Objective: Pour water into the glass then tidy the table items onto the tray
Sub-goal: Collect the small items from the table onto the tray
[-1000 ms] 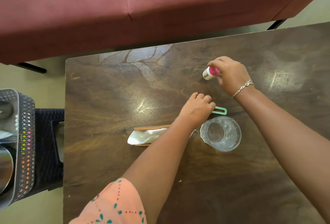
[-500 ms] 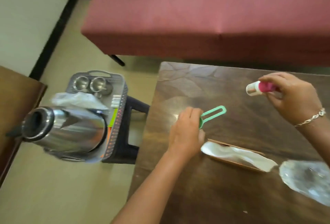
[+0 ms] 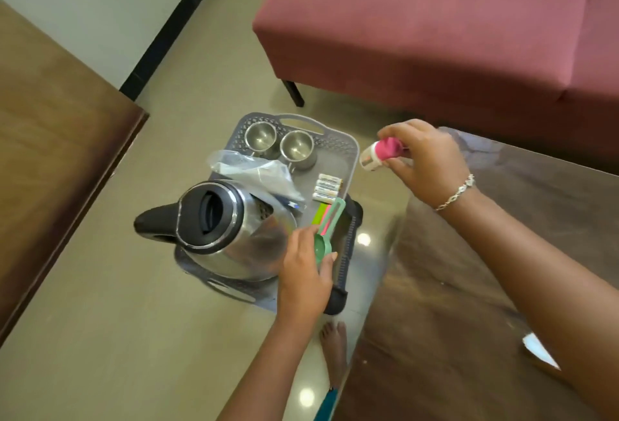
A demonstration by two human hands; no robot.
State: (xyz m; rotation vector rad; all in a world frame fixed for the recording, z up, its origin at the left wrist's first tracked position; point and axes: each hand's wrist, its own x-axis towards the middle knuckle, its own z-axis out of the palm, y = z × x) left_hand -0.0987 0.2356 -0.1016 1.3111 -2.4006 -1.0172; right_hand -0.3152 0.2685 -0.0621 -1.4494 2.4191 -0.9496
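Observation:
A grey perforated tray (image 3: 348,152) rests on a dark stool beside the wooden table (image 3: 452,320). On it stand a steel kettle (image 3: 221,229), two steel cups (image 3: 279,147), a clear plastic bag (image 3: 254,172) and several batteries (image 3: 326,189). My left hand (image 3: 306,273) holds a green measuring spoon (image 3: 326,236) by its bowl, handle pointing over the tray's right side. My right hand (image 3: 425,159) grips a small pink-and-white bottle (image 3: 380,152) just right of the tray. The glass is out of view.
A maroon sofa (image 3: 435,18) stands behind the table and tray. A brown wooden surface (image 3: 50,139) fills the left side. A bare foot (image 3: 335,347) is on the tiled floor beside the stool. A white paper corner (image 3: 539,350) shows under my right forearm.
My view swung left from the table to the tray. My left hand carried the green spoon off the table over the tray; my right hand followed with the pink bottle.

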